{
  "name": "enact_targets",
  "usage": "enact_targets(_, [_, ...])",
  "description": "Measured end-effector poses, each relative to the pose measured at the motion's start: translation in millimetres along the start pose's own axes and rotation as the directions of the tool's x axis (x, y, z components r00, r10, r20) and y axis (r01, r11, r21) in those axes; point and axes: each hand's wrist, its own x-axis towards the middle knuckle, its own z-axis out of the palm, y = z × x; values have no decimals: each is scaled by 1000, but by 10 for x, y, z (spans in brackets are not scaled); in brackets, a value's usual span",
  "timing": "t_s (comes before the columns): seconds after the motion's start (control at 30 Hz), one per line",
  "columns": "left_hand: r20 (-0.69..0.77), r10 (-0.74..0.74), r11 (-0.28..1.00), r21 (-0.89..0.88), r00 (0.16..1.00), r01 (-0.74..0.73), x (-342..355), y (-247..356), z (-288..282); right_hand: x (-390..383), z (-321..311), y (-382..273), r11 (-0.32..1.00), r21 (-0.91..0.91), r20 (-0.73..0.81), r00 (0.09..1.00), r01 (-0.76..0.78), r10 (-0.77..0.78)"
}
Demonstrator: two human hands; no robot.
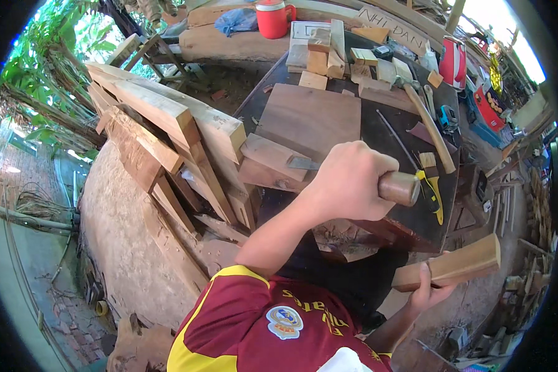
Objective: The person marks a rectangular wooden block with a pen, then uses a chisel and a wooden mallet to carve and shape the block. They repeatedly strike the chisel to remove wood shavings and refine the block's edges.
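In front of me my left hand (353,180) is closed around the wooden handle (400,189) of a metal-bladed tool, whose blade (304,163) points left over a pale wood block (266,149). That block lies at the near left of the dark worktable (433,198), beside a flat brown board (307,111). Lower right, off the table's near edge, my right hand (431,290) grips a rectangular wood block (456,263), fingers wrapped round it. A brush (429,164) and a yellow-and-black handled tool (434,204) lie just right of my left hand.
Stacked timbers (167,118) lean left of the table. Offcuts (319,59), a long-handled tool (428,127), a thin rod (397,139) and a teal tool (445,116) lie toward the back and right. A red jug (273,22) stands behind on a plank bench. Plants and a path are at far left.
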Motion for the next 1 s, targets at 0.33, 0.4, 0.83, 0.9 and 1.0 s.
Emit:
enact_targets(0.33, [-6,-105,994,-44,994,104,91,-14,-114,472,287,-578,990,-132,-178,982,39,-62])
enact_targets(0.4, [-19,-109,993,-58,994,108,96,-20,-128,614,411,-649,995,-51,-356,929,88,-100])
enact_targets(0.83, [12,-88,996,-13,996,88,19,-62,-40,526,990,-611,984,-127,-189,971,126,-149])
enact_targets(0.9, [17,-72,997,-4,997,72,33,-74,-13,378,1057,-465,945,-247,-133,959,214,-252])
enact_targets(1.0, [3,-62,998,-10,998,62,-1,-84,-12,359,784,-293,710,-517,378,871,479,-313])
